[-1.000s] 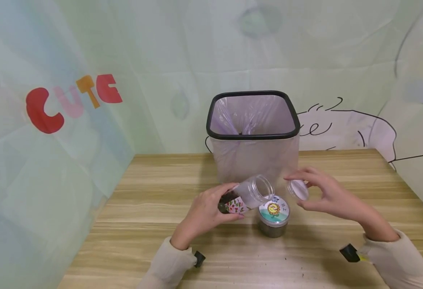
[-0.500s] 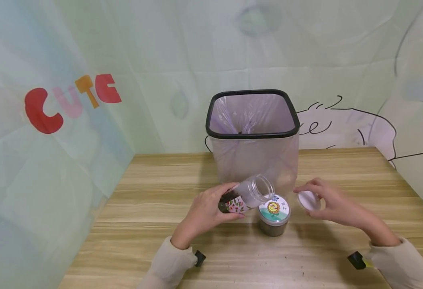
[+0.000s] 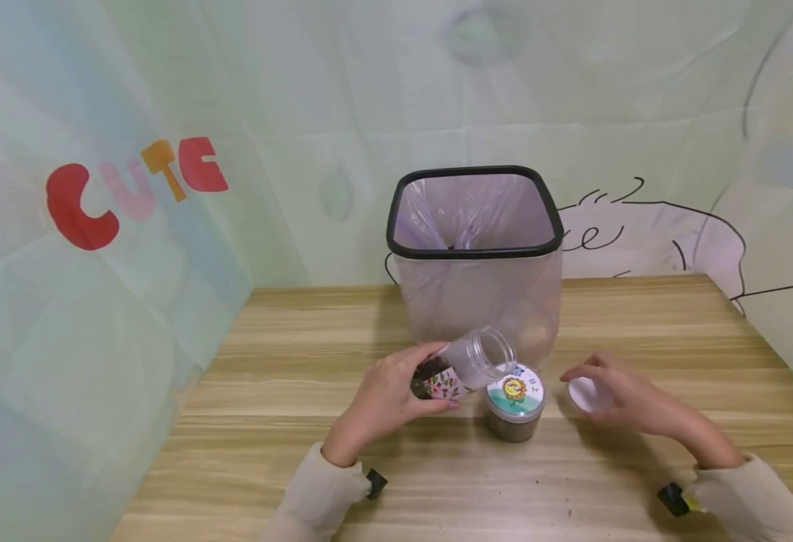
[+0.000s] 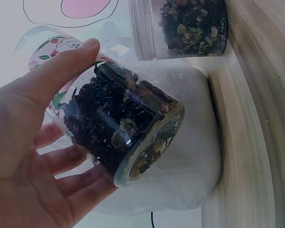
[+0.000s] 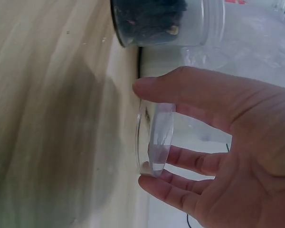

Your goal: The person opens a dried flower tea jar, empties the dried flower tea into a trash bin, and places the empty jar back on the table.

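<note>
Tilted jar (image 3: 467, 367) (uncapped) holds dark bits (image 4: 107, 118); so does the capped jar (image 3: 514, 403).

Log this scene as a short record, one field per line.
Left grip: holds a tilted open jar with a floral label and dark contents
Right grip: holds a round lid; contact with the table unclear
Lidded jar: upright on the wood-grain table, between both grips, yellow flower design on top
Bin: behind the jars, black rim, plastic liner
Backdrop: letters reading CUTE, at left
</note>
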`<state>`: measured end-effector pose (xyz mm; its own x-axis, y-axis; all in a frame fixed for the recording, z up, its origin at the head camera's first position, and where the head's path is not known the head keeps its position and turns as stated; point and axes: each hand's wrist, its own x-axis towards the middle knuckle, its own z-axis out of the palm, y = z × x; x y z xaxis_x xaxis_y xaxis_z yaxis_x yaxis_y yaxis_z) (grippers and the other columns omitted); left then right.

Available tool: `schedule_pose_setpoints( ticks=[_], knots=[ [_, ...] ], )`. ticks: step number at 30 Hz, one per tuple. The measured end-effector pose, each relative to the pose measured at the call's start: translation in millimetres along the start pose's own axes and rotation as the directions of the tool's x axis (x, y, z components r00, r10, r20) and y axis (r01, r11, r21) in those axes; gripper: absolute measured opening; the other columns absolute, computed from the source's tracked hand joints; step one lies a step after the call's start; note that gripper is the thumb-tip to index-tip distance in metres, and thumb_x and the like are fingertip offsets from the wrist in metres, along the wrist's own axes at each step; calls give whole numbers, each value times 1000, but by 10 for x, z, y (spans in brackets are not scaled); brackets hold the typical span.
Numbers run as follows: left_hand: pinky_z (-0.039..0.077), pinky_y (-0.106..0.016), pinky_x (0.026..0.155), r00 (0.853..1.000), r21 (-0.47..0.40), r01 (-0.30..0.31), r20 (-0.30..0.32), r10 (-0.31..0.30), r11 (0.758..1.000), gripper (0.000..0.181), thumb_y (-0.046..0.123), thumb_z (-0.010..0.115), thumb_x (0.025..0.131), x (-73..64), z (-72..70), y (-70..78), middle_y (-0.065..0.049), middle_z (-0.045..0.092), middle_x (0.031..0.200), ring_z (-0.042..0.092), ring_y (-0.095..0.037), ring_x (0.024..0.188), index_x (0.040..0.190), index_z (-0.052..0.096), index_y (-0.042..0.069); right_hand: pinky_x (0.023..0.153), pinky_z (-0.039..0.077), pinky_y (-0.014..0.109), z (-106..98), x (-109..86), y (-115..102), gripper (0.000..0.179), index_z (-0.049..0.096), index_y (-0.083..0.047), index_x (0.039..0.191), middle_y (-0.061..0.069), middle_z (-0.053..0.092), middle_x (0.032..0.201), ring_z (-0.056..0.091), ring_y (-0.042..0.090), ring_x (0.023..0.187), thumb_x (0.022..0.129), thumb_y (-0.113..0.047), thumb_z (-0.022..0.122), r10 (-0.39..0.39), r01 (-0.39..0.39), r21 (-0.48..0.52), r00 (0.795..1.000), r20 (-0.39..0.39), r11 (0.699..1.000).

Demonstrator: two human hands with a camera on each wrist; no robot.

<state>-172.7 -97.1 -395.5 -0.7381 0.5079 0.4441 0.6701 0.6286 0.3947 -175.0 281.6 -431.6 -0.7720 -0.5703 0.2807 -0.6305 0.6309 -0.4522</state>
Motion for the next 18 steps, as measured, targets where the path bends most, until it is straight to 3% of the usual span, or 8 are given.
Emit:
schedule_pose_setpoints(
  ticks=[10,18],
  knots=[
    [55,-33,78,1000,-2,-6,-6,6,1000,76,43,91,68,3,12,-10,-1,69,117,66,-12,96,133,60,16,71,47,28,87,-48,94,51,72,-5,111,4,56,99,53,21,89,63,-10,91,-22,23,-12,999,45,1000],
    [55,-33,79,1000,-7,10,4,-10,1000,77,43,91,68,7,8,-4,-1,69,119,66,-13,97,134,60,16,75,46,32,101,-54,105,52,73,-6,113,7,54,102,51,23,93,64,-12,91,38,-36,-18,994,103,999]
  ],
)
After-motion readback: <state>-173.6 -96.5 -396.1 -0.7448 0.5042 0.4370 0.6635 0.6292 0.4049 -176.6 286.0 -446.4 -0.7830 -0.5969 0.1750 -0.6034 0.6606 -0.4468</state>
